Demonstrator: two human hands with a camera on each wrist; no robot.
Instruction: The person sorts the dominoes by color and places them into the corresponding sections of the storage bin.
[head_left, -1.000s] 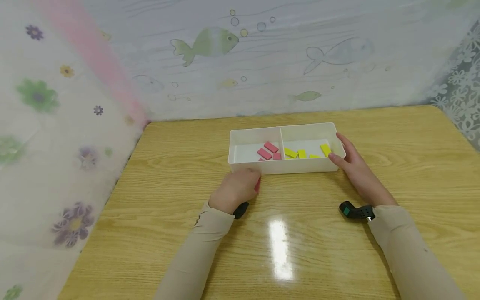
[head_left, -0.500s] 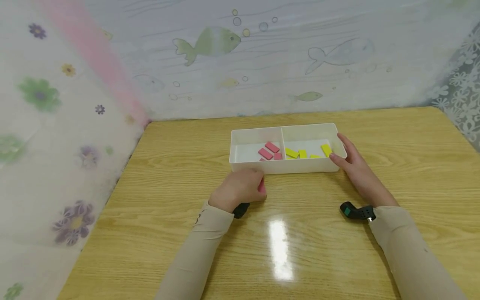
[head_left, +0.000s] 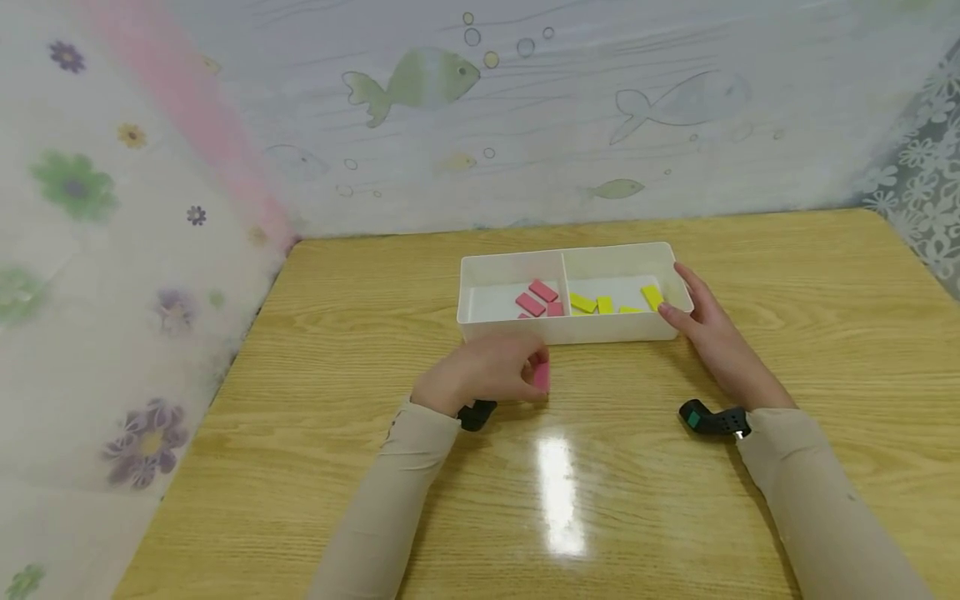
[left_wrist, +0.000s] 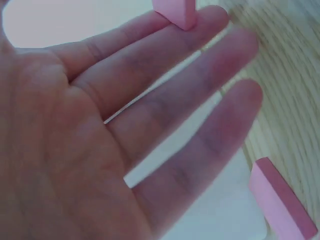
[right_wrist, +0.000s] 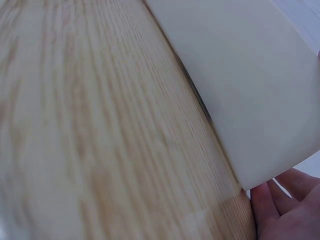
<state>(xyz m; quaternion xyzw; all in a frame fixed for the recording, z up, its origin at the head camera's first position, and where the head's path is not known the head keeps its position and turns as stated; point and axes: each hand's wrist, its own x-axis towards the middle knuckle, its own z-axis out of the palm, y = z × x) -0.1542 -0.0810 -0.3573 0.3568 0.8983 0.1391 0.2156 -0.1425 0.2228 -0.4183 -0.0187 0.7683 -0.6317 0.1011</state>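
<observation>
My left hand point(head_left: 491, 367) is in front of a white divided box point(head_left: 609, 330), pinching a small pink rectangular block point(head_left: 542, 377) upright at its fingertips. In the left wrist view that pink block point(left_wrist: 180, 12) shows at the tips of the upper fingers; the thumb is out of that frame. Another pink block point(left_wrist: 282, 200) stands on edge by the box corner, hidden behind the hand in the head view. At the box's right end my right hand point(head_left: 712, 342) grips the wall, thumb at the front corner and fingers along the outer side.
Several pink blocks point(head_left: 530, 305) lie in the box's left compartment and several yellow blocks point(head_left: 582, 302) in the right one. The wooden table point(head_left: 360, 333) reaches back to a painted wall point(head_left: 540, 150). Black wrist devices point(head_left: 708, 419) sit on both wrists.
My left hand has shifted a little to the right, carrying the pink block, which now shows more plainly beyond the fingers. The right hand and the box stay in place.
</observation>
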